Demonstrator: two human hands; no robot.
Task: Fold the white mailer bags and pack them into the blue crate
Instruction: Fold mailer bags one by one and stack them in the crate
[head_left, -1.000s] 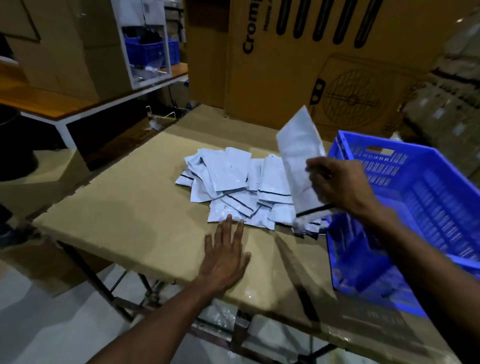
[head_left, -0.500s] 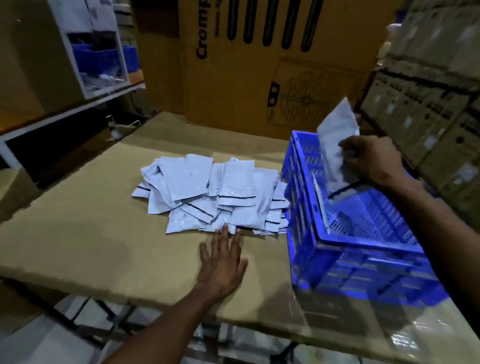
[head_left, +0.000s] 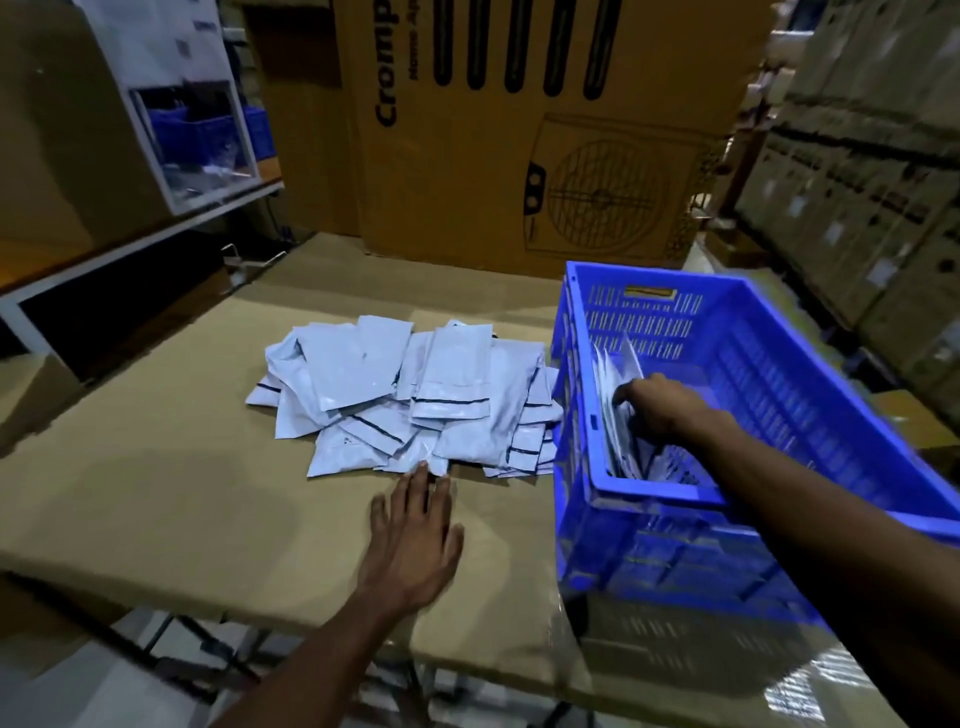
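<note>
The big brown box (head_left: 545, 135) behind the table reads "Cromp". Your left hand (head_left: 410, 540) lies flat on the table (head_left: 156, 499), fingers straight, holding nothing, fingertips touching the pile of white bags (head_left: 410, 400). Your right hand (head_left: 660, 410) reaches down into the blue crate (head_left: 779, 374), fingers curled on white bags standing on edge (head_left: 615, 374) by its left wall.

Your left hand (head_left: 410, 540) lies flat, palm down, fingers straight and pointing forward. Your right hand (head_left: 655, 408) reaches forward on an outstretched arm, fingers curled downward.
</note>
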